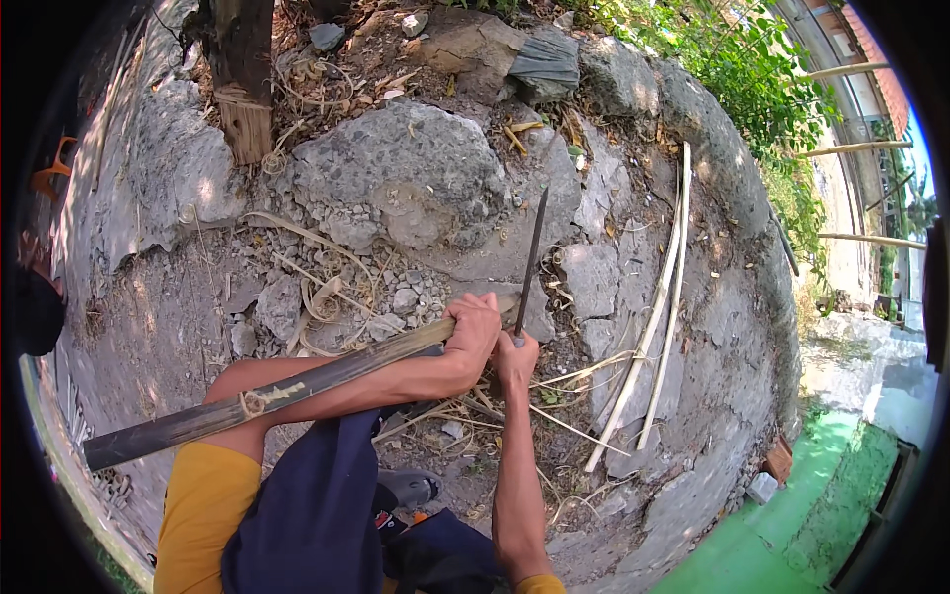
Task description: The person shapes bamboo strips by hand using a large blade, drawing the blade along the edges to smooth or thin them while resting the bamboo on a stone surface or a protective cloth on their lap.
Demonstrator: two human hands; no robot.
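A dark bamboo pole [327, 381] slants from the lower left up to the middle of the view, over my left forearm and bent elbow. My left hand [475, 332] is closed around it near its far right end. My right hand [516, 358] grips the handle of a long, narrow-bladed knife [534, 252], whose dark blade points up and away from me. The blade crosses right at the pole's pale end and seems to touch it. Part of the knife's handle is hidden in my right fist.
Two long pale bamboo strips [648, 342] lie on the cracked ground at the right. Curled shavings [322, 297] and thin strips [584, 371] are scattered around. A large rock [401, 163] and a wooden post [242, 89] stand ahead. Someone's dark sleeve [40, 312] shows at far left.
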